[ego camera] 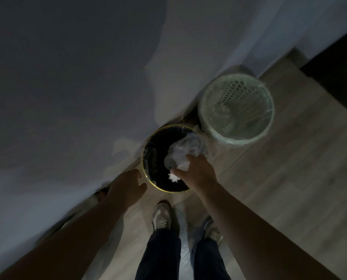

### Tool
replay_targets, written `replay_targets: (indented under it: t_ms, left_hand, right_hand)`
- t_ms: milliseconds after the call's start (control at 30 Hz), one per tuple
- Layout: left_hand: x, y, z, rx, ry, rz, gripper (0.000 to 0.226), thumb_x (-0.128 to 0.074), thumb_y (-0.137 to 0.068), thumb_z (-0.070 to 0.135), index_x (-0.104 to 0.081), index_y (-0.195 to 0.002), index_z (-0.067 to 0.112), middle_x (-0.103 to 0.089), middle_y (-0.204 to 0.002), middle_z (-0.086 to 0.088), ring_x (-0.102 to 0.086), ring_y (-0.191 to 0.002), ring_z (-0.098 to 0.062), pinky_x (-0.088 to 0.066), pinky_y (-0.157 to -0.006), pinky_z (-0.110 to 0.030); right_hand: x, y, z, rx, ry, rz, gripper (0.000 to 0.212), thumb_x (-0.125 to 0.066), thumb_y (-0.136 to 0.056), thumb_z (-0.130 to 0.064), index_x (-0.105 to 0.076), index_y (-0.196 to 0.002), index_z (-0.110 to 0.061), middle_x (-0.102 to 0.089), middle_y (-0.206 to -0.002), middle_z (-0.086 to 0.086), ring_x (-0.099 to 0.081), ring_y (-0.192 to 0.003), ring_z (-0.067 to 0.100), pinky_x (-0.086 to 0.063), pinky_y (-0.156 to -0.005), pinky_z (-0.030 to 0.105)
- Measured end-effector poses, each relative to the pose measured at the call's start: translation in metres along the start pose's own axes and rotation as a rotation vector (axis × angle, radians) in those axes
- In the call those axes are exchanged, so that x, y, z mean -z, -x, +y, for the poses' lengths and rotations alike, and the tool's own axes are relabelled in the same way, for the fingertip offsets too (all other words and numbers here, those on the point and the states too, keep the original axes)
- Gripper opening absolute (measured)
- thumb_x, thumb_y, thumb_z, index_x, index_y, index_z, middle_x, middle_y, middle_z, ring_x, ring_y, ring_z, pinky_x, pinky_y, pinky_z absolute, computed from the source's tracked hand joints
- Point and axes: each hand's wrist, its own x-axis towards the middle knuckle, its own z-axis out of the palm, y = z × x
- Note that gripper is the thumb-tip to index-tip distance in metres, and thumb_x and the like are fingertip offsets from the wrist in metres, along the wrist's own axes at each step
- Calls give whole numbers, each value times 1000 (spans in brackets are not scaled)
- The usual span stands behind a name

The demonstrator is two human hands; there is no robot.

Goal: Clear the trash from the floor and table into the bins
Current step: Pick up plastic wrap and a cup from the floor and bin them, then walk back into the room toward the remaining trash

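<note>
A black round bin point(154, 158) with a gold rim stands on the floor against the wall, straight below me. My right hand point(196, 172) is shut on a crumpled clear plastic wrapper point(183, 152), held over the bin's right half. A small white scrap point(173, 177) lies inside the black bin. My left hand point(128, 188) hovers with its fingers apart beside the bin's left rim, holding nothing. To the right stands a pale green mesh bin point(267, 110) lined with a clear bag.
A grey wall point(77, 77) fills the left and top. The wood floor point(279, 178) runs to the right. A dark cabinet point(338, 63) sits at the far right. My two feet in sneakers point(161, 216) stand just behind the black bin.
</note>
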Motion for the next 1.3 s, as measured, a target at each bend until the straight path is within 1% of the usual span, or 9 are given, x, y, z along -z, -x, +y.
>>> replay_targets:
  t_ms: [200,333,600,900,1000,1033,1067,1167,1300]
  left_hand:
    - [3,7,-8,-27,-20,22,36,-59,-90,27,-56,-121,10,-62,-118,-8,-56,-110,-23,-41,-87,-26]
    - [5,12,-8,-30,-49,17,39,-59,-89,31,-56,-122,11,-62,-119,-8,-56,-112,-24,-43,-91,-29]
    - [31,43,6,-103,-108,21,39,-57,-91,33,-54,-124,11,-60,-121,-7,-54,-114,-21,-41,-91,-27]
    - [100,155,62,-177,-222,39,46,-48,-95,35,-43,-134,13,-51,-135,-5,-46,-128,-21,-36,-101,-27]
    - [128,207,83,-236,-216,148,40,-46,-86,33,-61,-113,6,-64,-108,-11,-65,-102,-25,-51,-81,-28]
    - [137,226,88,-240,-196,151,45,-44,-78,37,-66,-100,4,-66,-93,-11,-69,-86,-26,-54,-68,-28]
    - [144,243,95,-258,-189,198,52,-42,-72,42,-67,-99,5,-66,-92,-10,-69,-85,-26,-54,-67,-28]
    - [175,300,115,-138,-105,201,51,-43,-87,46,-52,-126,15,-58,-124,-5,-54,-117,-23,-43,-95,-28]
    - [221,375,122,-111,-18,300,41,-55,-92,38,-50,-128,18,-57,-126,-1,-52,-117,-19,-40,-94,-25]
  right_hand:
    - [1,-3,5,90,64,-51,61,-62,-88,-39,-42,-142,-20,-49,-137,11,-46,-128,25,-39,-106,35]
    - [3,4,9,180,77,-110,61,-63,-87,-30,-42,-144,-23,-54,-136,7,-47,-129,20,-37,-103,27]
    - [33,40,2,228,243,-103,42,-63,-86,-26,-57,-127,-17,-56,-126,6,-53,-119,23,-43,-95,29]
    - [107,151,-33,345,364,-29,37,-59,-87,-24,-56,-124,-18,-59,-124,4,-53,-118,20,-42,-95,29]
    - [141,194,-48,419,400,-26,38,-60,-86,-23,-57,-124,-17,-59,-123,3,-54,-118,21,-43,-96,30]
    - [153,209,-54,460,421,-15,35,-60,-86,-22,-59,-121,-16,-60,-121,4,-54,-116,22,-43,-94,30]
    - [166,224,-59,503,435,5,32,-60,-85,-21,-60,-116,-15,-62,-116,5,-55,-114,24,-44,-91,30]
    - [210,268,-77,641,452,80,25,-61,-84,-23,-62,-107,-15,-65,-107,6,-58,-105,26,-44,-81,30]
    - [265,330,-108,847,494,150,34,-63,-86,-31,-57,-116,-18,-60,-109,3,-56,-105,23,-38,-79,27]
